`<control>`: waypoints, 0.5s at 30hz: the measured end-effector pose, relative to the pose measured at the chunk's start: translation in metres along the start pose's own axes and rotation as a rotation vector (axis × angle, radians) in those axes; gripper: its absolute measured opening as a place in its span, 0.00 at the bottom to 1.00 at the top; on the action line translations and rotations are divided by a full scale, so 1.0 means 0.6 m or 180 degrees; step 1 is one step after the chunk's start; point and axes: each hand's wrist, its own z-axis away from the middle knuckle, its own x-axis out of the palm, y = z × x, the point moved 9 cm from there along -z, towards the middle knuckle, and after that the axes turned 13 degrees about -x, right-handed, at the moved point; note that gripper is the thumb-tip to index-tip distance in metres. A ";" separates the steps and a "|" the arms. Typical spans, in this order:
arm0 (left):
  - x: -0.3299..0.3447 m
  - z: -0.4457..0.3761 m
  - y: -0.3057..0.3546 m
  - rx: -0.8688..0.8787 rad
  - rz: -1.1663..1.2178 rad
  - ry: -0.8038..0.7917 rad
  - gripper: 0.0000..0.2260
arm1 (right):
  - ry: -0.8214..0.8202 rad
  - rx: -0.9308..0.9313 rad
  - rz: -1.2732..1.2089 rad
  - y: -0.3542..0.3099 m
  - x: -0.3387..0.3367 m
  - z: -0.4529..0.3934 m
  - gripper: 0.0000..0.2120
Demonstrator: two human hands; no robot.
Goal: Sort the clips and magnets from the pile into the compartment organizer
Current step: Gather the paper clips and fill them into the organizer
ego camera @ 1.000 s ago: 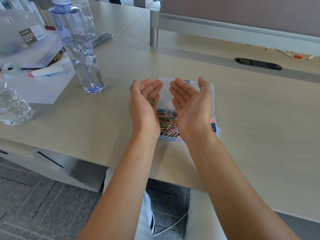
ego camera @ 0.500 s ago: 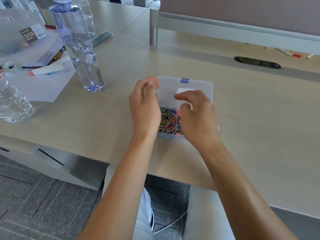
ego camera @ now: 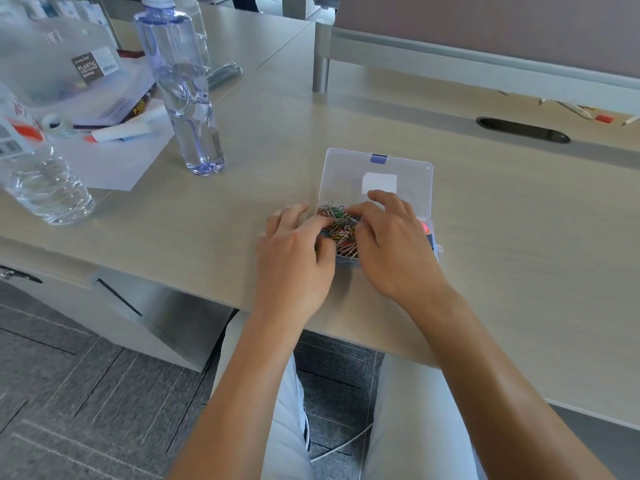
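In the middle of the frame, both hands reach into the organizer. The left hand and the right hand have their fingers curled into the paper clips. I cannot tell if they grip any.

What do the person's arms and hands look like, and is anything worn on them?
Both forearms are bare up to the frame edge: no sleeves show. The left hand and right hand have no gloves, and no watch, bracelet or ring is visible on wrists or fingers.
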 end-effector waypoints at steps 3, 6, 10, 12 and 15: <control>0.001 0.005 -0.001 0.0044 -0.0097 0.0012 0.20 | 0.0011 -0.0005 0.0062 0.004 -0.005 0.001 0.24; 0.000 0.006 0.002 0.0018 -0.0063 -0.0031 0.20 | -0.0081 -0.0171 0.0111 0.003 0.002 -0.001 0.22; -0.007 0.011 -0.002 -0.0013 0.0053 0.0024 0.19 | 0.0148 -0.0348 0.0122 -0.003 -0.014 0.005 0.20; -0.007 0.017 -0.004 -0.0006 0.0023 0.0054 0.19 | 0.0207 -0.0499 0.0065 -0.012 -0.020 0.019 0.19; 0.001 0.029 0.000 0.0066 -0.0272 -0.0023 0.24 | 0.0233 -0.0637 -0.0001 -0.018 -0.022 0.045 0.20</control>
